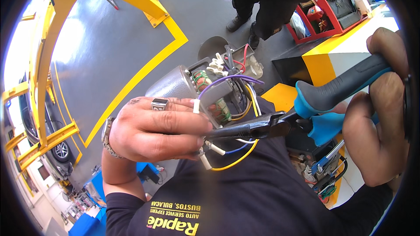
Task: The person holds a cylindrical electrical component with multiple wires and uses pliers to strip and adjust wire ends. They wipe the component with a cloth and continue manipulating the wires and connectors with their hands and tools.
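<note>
My right hand (pixel 376 113) is wrapped round the grey and blue handles of a pair of long-nose pliers (pixel 262 126). The handles stand apart, and the jaws reach left to my left fingertips, which hide their tips. My left hand (pixel 157 126), with a ring and a wristwatch, is closed on wires with white sleeved ends. A purple wire (pixel 232 78) and a yellow wire (pixel 238 161) run from there to a grey metal motor housing (pixel 173 83). Inside it, copper windings (pixel 201 80) are bound with green cord. Whatever the jaws grip is hidden.
Another person (pixel 258 4) in dark clothes stands beyond the motor. A red tool cart (pixel 323 17) is at the far right, by a yellow-and-black-edged block (pixel 323 65). Left stand a yellow lift frame (pixel 43 61) and a parked car (pixel 59 150). Tools and cables (pixel 321 175) lie below my right hand.
</note>
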Action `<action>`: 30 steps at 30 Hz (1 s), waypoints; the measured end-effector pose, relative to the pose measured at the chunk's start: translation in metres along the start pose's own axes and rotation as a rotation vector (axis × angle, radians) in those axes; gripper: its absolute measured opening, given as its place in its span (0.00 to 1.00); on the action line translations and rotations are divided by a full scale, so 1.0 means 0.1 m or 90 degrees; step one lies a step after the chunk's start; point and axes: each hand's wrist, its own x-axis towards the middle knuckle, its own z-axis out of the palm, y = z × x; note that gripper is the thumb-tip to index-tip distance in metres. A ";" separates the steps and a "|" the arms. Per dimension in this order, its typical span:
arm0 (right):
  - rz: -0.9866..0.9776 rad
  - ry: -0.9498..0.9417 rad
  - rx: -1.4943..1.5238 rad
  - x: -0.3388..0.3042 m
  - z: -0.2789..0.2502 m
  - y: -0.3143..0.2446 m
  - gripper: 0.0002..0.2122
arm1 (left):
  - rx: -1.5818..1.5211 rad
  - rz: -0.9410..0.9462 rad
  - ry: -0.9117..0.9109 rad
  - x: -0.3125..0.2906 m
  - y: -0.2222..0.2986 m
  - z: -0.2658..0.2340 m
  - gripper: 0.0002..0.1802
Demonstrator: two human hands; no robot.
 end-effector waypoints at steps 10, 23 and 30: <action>-0.250 0.078 -0.176 0.11 -0.07 -0.07 0.16 | 0.021 0.003 -0.021 -0.01 0.02 -0.03 0.15; -0.274 0.215 -0.109 0.12 0.25 -0.05 0.15 | 0.041 -0.009 -0.014 -0.03 0.02 -0.01 0.15; -0.244 0.216 -0.112 0.10 0.22 -0.11 0.15 | 0.047 -0.005 -0.034 0.01 0.01 -0.03 0.14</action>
